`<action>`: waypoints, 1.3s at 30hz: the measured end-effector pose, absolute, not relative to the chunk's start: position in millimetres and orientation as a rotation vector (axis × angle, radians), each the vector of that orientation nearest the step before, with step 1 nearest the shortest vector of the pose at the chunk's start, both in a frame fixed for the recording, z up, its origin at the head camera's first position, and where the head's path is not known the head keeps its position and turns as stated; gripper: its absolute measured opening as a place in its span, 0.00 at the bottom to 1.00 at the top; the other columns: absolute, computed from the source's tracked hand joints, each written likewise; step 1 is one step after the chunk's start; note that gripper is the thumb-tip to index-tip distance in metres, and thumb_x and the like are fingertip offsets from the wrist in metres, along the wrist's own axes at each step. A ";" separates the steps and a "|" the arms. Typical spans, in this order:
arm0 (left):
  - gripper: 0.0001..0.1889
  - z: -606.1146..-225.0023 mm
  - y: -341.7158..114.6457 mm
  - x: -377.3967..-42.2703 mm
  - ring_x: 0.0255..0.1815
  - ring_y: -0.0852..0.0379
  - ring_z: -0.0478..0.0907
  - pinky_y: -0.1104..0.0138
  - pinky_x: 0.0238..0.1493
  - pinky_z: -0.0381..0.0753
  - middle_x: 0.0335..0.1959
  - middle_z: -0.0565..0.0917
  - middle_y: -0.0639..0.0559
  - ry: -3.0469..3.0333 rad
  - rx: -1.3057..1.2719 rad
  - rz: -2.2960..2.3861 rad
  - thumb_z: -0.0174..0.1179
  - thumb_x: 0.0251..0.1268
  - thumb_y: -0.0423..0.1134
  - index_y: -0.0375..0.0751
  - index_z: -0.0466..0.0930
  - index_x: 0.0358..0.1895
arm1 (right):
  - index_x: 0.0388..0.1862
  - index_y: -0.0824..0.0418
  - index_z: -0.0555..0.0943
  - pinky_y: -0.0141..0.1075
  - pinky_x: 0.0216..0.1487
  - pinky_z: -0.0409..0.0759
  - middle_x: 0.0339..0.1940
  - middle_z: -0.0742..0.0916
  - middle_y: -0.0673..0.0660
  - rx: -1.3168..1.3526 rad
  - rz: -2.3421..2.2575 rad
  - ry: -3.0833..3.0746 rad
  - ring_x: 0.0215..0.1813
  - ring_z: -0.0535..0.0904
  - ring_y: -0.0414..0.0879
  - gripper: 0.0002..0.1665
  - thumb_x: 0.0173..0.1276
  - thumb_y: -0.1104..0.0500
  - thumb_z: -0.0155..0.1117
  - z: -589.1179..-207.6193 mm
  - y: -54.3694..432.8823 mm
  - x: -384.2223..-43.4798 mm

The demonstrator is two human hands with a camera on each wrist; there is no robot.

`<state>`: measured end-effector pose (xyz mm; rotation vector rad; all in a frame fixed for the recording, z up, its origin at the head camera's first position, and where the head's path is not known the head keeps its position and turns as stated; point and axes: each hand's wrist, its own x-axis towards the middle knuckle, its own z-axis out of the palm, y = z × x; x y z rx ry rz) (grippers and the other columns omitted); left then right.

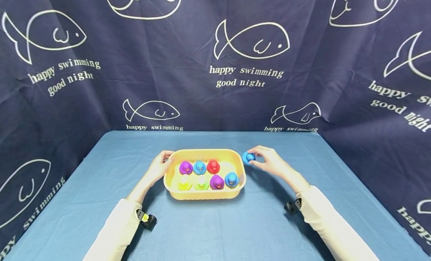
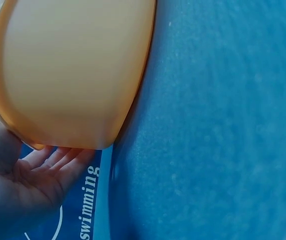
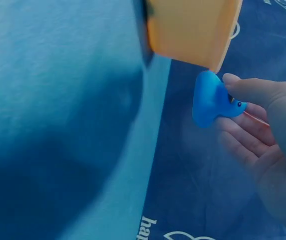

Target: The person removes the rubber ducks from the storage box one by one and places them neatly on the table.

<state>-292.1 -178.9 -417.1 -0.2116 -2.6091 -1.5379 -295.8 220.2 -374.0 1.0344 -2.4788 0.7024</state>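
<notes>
A yellow plastic bin (image 1: 203, 195) stands on the table with several rubber ducks inside. Its back row has a purple duck (image 1: 186, 167), a blue duck (image 1: 199, 167) and a red duck (image 1: 213, 166). In front sit a yellow duck (image 1: 185, 184), a yellow-green duck (image 1: 201, 184), a second purple duck (image 1: 217, 182) and another blue duck (image 1: 231, 179). My left hand (image 1: 159, 168) grips the bin's left end, thumb at the rim. Just outside the right end, my right hand (image 1: 270, 163) pinches a blue rubber duck (image 3: 212, 100) between thumb and fingers.
A blue cloth (image 1: 208, 231) covers the table. Dark blue curtains (image 1: 202, 88) with white fish drawings hang behind it and along both sides. Each wrist wears a small black camera, such as the right camera (image 1: 292, 207).
</notes>
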 end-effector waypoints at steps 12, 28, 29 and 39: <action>0.15 -418.2 -179.6 -291.4 0.50 0.44 0.76 0.59 0.52 0.74 0.47 0.80 0.34 -2.597 -0.213 -1.562 0.51 0.68 0.34 0.30 0.71 0.54 | 0.44 0.67 0.81 0.43 0.42 0.80 0.40 0.84 0.59 1.063 0.700 -2.534 0.39 0.80 0.50 0.19 0.51 0.67 0.72 -393.7 223.5 -297.8; 0.16 -416.0 -179.8 -292.3 0.49 0.44 0.77 0.60 0.49 0.74 0.51 0.79 0.35 -2.633 -0.190 -1.459 0.53 0.68 0.35 0.33 0.73 0.55 | 0.44 0.66 0.80 0.44 0.43 0.80 0.39 0.84 0.58 0.971 0.694 -2.692 0.40 0.81 0.50 0.18 0.54 0.66 0.71 -399.9 221.1 -301.3; 0.16 -415.0 -179.4 -291.7 0.49 0.44 0.77 0.60 0.49 0.74 0.50 0.79 0.36 -2.632 -0.193 -1.446 0.53 0.67 0.35 0.33 0.73 0.55 | 0.44 0.66 0.80 0.44 0.42 0.80 0.39 0.84 0.58 0.971 0.693 -2.693 0.40 0.81 0.50 0.18 0.54 0.66 0.71 -400.2 220.9 -301.7; 0.17 -413.1 -179.0 -290.5 0.47 0.43 0.79 0.57 0.50 0.75 0.50 0.80 0.34 -2.616 -0.218 -1.422 0.54 0.65 0.34 0.30 0.74 0.54 | 0.45 0.67 0.80 0.44 0.44 0.80 0.41 0.84 0.60 0.953 0.716 -2.711 0.40 0.82 0.51 0.19 0.53 0.65 0.71 -403.8 220.8 -304.3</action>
